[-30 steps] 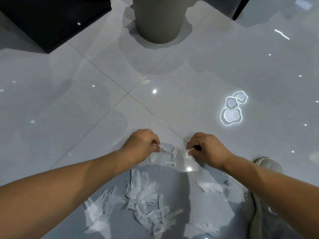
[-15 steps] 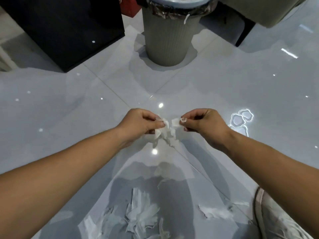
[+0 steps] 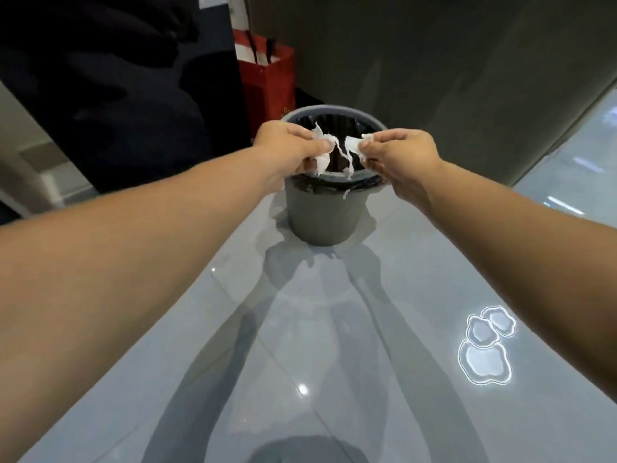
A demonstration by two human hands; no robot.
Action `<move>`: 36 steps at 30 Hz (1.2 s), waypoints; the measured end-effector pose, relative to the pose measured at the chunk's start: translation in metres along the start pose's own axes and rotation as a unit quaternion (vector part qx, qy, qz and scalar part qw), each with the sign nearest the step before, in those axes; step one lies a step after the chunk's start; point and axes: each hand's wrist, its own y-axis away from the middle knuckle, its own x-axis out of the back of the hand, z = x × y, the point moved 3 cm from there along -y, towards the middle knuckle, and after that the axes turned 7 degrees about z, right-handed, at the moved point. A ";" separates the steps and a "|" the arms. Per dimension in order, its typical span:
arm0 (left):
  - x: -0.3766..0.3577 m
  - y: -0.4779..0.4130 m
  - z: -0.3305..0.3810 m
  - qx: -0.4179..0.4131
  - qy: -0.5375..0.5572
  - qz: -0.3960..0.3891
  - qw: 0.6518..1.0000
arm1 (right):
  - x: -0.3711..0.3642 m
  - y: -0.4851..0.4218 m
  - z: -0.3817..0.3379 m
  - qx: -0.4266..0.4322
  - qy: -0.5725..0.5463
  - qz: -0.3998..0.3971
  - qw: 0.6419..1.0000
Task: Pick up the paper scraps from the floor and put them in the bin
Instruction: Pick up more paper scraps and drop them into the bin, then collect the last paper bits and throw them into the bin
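A grey ribbed bin (image 3: 322, 217) with a black liner stands on the glossy floor ahead of me. Both arms reach out over its open mouth. My left hand (image 3: 287, 145) pinches white paper scraps (image 3: 321, 152) above the bin's left side. My right hand (image 3: 399, 155) pinches more white scraps (image 3: 352, 147) above the right side. A torn strip dangles between the two hands into the opening. Another small scrap (image 3: 346, 194) hangs over the bin's front rim. The scraps left on the floor are out of view.
A red paper bag (image 3: 267, 85) stands behind the bin on the left. A dark cabinet (image 3: 117, 95) fills the left side. A grey wall (image 3: 434, 61) rises behind the bin. Ceiling lights reflect on the tiled floor (image 3: 367, 329).
Both hands lifted the scraps off the floor and carried them forward and up, from above the tile joint to over the bin's mouth. The view tilted up, so the scrap pile dropped out of frame.
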 end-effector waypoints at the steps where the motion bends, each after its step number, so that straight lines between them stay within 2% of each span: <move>1: -0.004 -0.008 0.008 -0.005 -0.011 0.011 1.000 | -0.003 -0.012 -0.006 0.001 0.019 0.012 1.000; 7: -0.025 -0.039 0.008 0.035 -0.067 0.032 0.997 | -0.016 -0.060 -0.007 -0.020 0.161 0.022 0.987; 10: -0.027 -0.032 0.000 0.017 -0.069 0.033 0.997 | -0.012 -0.061 0.003 0.034 0.199 0.020 0.979; 14: -0.016 -0.005 -0.008 -0.058 -0.024 0.050 0.997 | 0.007 -0.040 0.010 0.122 0.214 0.046 0.968; 17: -0.001 0.027 -0.026 -0.073 -0.035 0.027 0.996 | 0.022 -0.004 0.026 0.150 0.227 0.055 0.961; 22: 0.028 0.085 -0.098 -0.021 -0.120 -0.078 0.990 | 0.037 0.084 0.090 0.063 0.266 -0.038 0.961; 27: 0.060 0.143 -0.175 0.051 -0.152 -0.159 0.974 | 0.060 0.180 0.154 -0.043 0.324 -0.081 0.941; 33: 0.095 0.218 -0.210 0.077 -0.196 -0.231 0.950 | 0.092 0.292 0.188 -0.125 0.381 -0.061 0.914; 36: 0.119 0.255 -0.226 0.073 -0.223 -0.245 0.941 | 0.108 0.320 0.202 -0.141 0.445 -0.078 0.881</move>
